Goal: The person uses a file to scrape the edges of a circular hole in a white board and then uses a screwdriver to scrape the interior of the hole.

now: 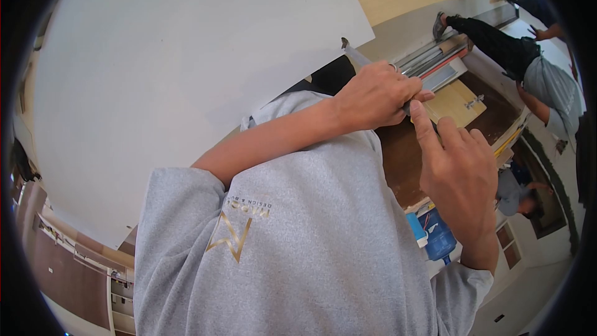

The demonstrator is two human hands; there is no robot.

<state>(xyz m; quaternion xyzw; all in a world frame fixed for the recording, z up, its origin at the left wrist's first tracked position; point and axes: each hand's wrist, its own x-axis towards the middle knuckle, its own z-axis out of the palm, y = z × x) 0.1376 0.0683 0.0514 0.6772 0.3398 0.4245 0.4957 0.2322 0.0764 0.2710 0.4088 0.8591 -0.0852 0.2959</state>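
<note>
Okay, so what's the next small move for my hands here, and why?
I'd probably ease the right hand back slightly to uncover the dark object: that hand and the left hand meet closely on it, and their fingers hide most of its length.

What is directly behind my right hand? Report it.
Around the right hand show a brown surface and a light wooden panel; a blue container sits beside the wrist. The palm and fingers cover whatever lies directly behind.
</note>
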